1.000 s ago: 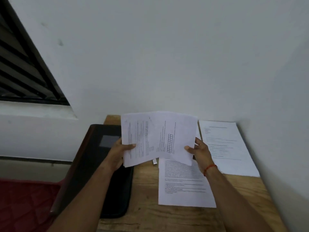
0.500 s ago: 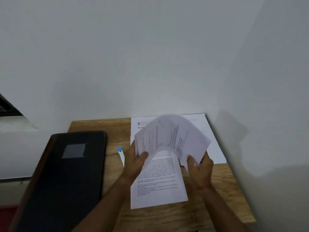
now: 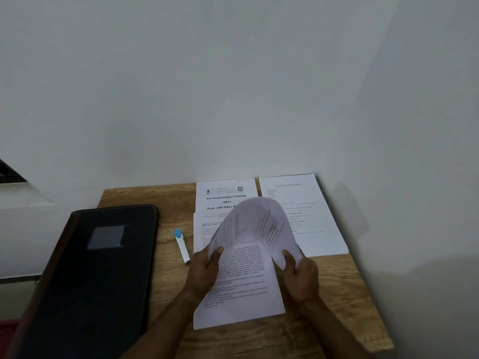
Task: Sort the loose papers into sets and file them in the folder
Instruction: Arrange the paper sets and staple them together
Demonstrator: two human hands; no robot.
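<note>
The held sheets (image 3: 255, 226) – flat a second ago – are now bowed into an arch, gripped by the left hand (image 3: 207, 270) and right hand (image 3: 302, 274). They are held above the printed pile (image 3: 241, 294) on the desk (image 3: 168, 216) (probably being squared into a set); the black folder (image 3: 98, 268) lies shut at left.

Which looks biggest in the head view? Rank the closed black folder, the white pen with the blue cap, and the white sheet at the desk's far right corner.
1. Closed black folder, though it lies nearest the camera, which exaggerates it.
2. White sheet at the far right corner, partly hidden by the bent papers.
3. White pen with the blue cap, clearly smallest.
</note>
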